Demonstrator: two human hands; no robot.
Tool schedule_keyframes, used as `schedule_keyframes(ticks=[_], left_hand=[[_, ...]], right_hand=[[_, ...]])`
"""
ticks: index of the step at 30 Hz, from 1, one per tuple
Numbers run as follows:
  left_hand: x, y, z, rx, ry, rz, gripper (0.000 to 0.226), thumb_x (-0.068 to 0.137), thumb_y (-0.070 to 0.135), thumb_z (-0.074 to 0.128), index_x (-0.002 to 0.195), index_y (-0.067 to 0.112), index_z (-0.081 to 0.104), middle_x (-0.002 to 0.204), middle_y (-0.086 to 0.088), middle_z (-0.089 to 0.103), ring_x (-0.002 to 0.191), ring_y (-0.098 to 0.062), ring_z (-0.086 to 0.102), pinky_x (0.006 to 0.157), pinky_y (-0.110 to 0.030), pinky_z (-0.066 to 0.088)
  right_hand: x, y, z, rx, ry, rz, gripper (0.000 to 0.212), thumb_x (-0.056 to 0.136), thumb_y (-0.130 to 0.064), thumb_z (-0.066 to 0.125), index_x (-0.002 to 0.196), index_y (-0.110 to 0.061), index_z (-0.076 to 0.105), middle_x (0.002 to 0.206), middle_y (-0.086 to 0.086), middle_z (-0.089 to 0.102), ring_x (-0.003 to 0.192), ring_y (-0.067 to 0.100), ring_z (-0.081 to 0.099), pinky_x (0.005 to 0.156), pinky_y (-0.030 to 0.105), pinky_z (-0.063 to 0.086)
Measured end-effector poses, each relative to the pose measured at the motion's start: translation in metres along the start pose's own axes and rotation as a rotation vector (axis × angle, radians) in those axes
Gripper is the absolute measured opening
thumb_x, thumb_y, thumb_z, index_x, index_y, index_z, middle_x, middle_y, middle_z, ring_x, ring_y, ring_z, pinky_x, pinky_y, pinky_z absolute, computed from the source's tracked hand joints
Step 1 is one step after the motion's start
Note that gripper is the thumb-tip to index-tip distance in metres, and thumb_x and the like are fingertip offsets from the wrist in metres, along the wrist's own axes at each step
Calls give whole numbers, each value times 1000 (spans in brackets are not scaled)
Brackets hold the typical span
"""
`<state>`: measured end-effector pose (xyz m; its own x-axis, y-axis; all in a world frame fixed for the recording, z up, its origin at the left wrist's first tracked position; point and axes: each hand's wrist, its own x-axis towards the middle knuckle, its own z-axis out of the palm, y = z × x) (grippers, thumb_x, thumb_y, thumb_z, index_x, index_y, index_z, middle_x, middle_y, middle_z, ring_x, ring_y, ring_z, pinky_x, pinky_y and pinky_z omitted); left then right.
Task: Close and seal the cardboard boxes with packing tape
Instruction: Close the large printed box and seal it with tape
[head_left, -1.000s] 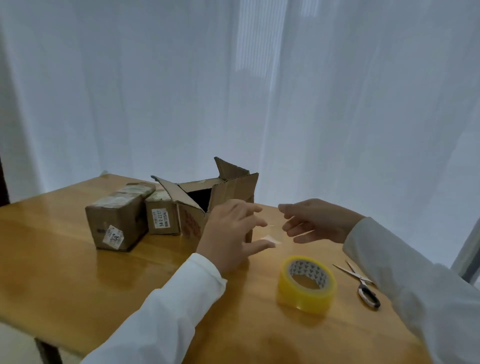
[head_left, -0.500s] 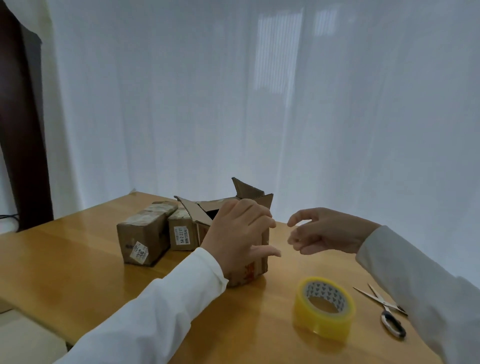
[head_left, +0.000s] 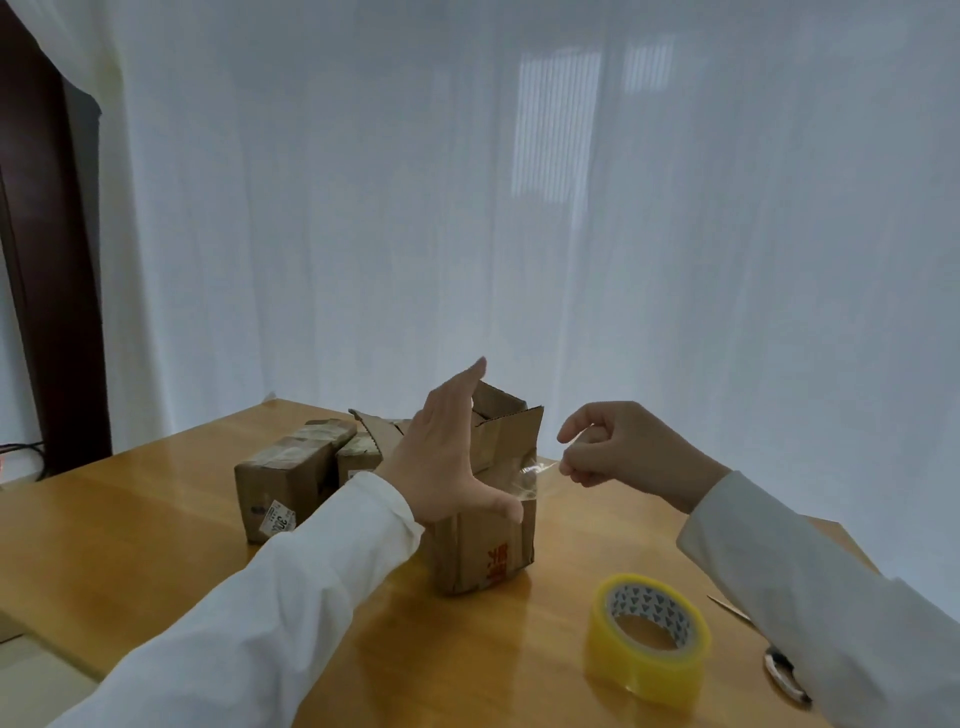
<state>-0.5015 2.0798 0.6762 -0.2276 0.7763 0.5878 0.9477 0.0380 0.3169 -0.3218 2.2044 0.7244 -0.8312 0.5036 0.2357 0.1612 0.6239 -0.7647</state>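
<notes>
At the open box, left hand flat, right hand pinching tape strip

Soft daylight pours through the far white curtain, brightest at a window patch right of centre. Glare sheens the table; shadows stay faint. Slightly soft picture, wide-angle bending at the edges.

Glossy wooden table; white sheer curtain backlit; dark frame left.
</notes>
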Motion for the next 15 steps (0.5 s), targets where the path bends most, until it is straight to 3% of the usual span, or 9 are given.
schedule_keyframes(ticks=[4, 7, 9, 11, 12, 15], left_hand=[[7, -13, -6, -31, -84, -92, 152, 31, 76, 71, 141, 37, -26, 155, 9, 5, 143, -14, 12, 116, -44, 21], [6, -20, -3, -109, -95, -225, 145, 48, 63, 82, 147, 28, -17, 146, 4, 33, 135, -15, 32, 111, -35, 29], [5, -26, 3, -176, -37, -334, 103, 70, 48, 77, 149, 22, 15, 126, 7, 51, 121, -15, 47, 101, -28, 37], [2, -29, 10, -52, -59, -267, 44, 85, 38, 66, 124, 20, 54, 109, 5, 64, 101, -16, 59, 95, -32, 48], [-2, -31, 14, 20, -54, -196, 27, 89, 34, 61, 112, 19, 61, 100, 4, 67, 92, -15, 60, 88, -35, 51], [-15, -31, 20, 182, 60, 89, 17, 93, 28, 54, 105, 27, 66, 96, 11, 68, 86, -8, 61, 79, -22, 50]], right_hand=[[3, -5, -1, -169, 150, -135, 17, 78, -5, 62, 80, -21, 65, 67, 5, 67, 62, 13, 62, 72, 32, 55], [9, -7, -25, -120, 310, -162, 18, 79, -5, 62, 81, -23, 66, 72, 7, 70, 66, 17, 64, 79, 40, 55], [12, -8, -36, -81, 330, -198, 16, 82, -7, 62, 86, -22, 65, 76, 7, 71, 73, 25, 66, 81, 42, 55], [12, -11, -36, -51, 317, -248, 13, 84, -10, 66, 89, -22, 65, 77, 6, 70, 78, 30, 65, 81, 39, 54], [12, -12, -34, -16, 296, -271, 12, 84, -10, 67, 89, -21, 65, 75, 5, 69, 77, 29, 65, 80, 37, 54], [13, -16, -22, 149, 173, -289, 13, 87, -8, 65, 94, -19, 64, 70, -2, 67, 73, 16, 65, 79, 30, 56]])
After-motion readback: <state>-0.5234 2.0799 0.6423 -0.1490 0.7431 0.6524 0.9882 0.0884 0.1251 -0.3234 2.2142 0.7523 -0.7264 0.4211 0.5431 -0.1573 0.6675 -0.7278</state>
